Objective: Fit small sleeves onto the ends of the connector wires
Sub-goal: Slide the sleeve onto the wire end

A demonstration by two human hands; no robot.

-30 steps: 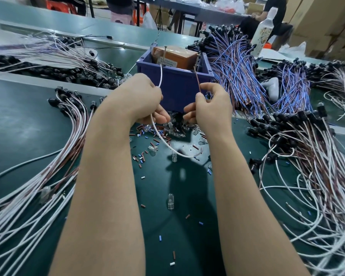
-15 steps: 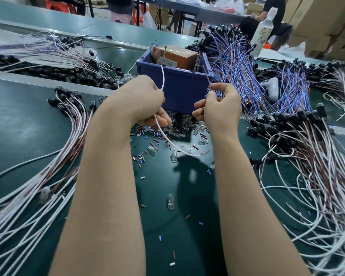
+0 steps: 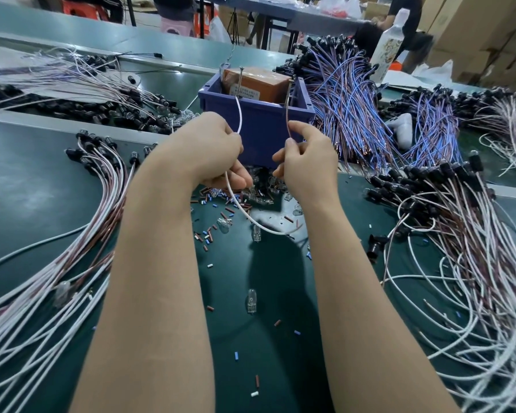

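White wire (image 3: 240, 114) gripped in curled left hand (image 3: 209, 150); right hand (image 3: 307, 163) pinches brown wire (image 3: 287, 120) (both ends upright).

No writing can be read. The white label (image 3: 245, 93) on the brown box (image 3: 262, 80) in the blue bin (image 3: 262, 126), at twelve o'clock, carries small print too blurred to make out. The bottle (image 3: 389, 52) at one o'clock bears a printed pattern, with no legible words on it.
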